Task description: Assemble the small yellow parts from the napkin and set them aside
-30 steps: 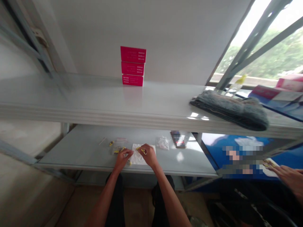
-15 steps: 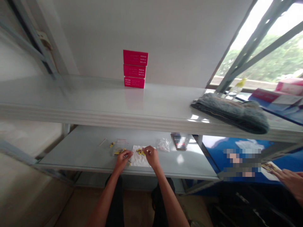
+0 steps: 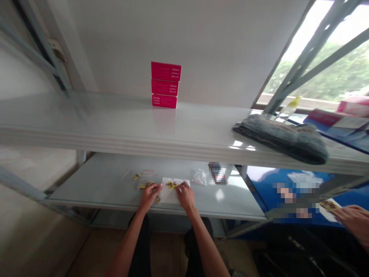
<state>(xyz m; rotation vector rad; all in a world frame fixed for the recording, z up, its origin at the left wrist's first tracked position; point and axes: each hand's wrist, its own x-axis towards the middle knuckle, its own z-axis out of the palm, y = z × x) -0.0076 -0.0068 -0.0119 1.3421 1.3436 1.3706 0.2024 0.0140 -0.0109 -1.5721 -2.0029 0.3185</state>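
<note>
A white sheet [image 3: 170, 197] lies on the lower shelf with a small heap of yellow and dark-brown pieces [image 3: 171, 185] on it. My right hand [image 3: 186, 195] rests at the sheet's right part, fingers pinched together beside the heap; what they hold, if anything, is too small to see. At the left edge of the sheet my left hand [image 3: 149, 195] is closed, thumb and fingertips together, and its contents cannot be made out. One yellow piece [image 3: 158, 199] lies just below that hand. Behind it is a clear plastic bag [image 3: 147, 177] with similar yellow pieces.
More yellow pieces [image 3: 136, 177] and a thin pale stick [image 3: 126, 173] lie left. Another clear bag [image 3: 199, 177] sits right of the sheet. Overhead, the upper shelf [image 3: 121, 119] carries stacked pink boxes [image 3: 165, 87] and a folded grey cloth [image 3: 281, 136]. A co-worker's hand [image 3: 353, 221] is far right.
My right hand has come down slightly from over the heap to its right side, nearer the sheet. My left hand stays almost where it was.
</note>
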